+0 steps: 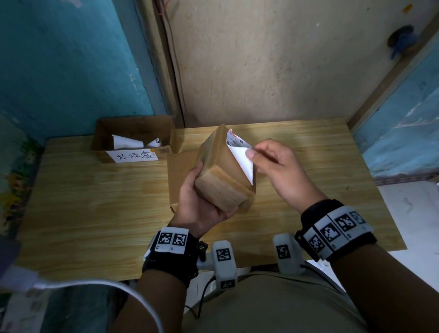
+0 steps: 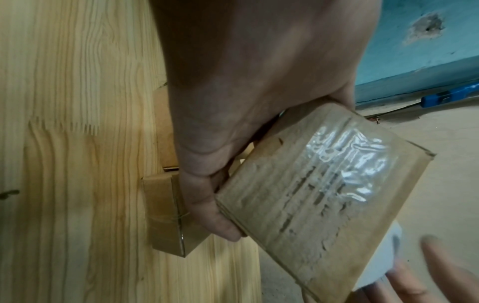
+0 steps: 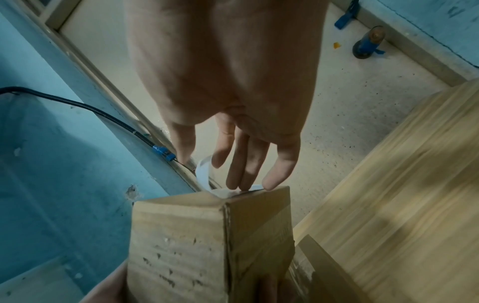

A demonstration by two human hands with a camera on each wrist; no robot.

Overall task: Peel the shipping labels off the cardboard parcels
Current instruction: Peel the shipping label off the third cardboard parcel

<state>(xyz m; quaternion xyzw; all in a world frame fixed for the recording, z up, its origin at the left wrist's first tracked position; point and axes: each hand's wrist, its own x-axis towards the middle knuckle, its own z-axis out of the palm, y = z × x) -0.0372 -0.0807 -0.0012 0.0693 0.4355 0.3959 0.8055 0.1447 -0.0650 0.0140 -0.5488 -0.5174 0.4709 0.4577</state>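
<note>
My left hand (image 1: 198, 196) grips a small cardboard parcel (image 1: 220, 171) from below and holds it tilted above the wooden table (image 1: 93, 209). The white shipping label (image 1: 242, 158) is partly lifted off the parcel's right face, its blank underside turned towards me. My right hand (image 1: 274, 168) pinches the label's loose corner between thumb and forefinger. In the left wrist view the parcel (image 2: 311, 194) shows a taped, scuffed face, with the left hand's fingers (image 2: 207, 194) curled round its edge. In the right wrist view the curled label (image 3: 204, 172) rises from the parcel's top edge (image 3: 215, 235).
An open cardboard box (image 1: 135, 140) with a handwritten white sign holds peeled labels at the table's back left. Another cardboard parcel (image 1: 181, 176) lies flat on the table under the held one. Walls stand close behind and to the right.
</note>
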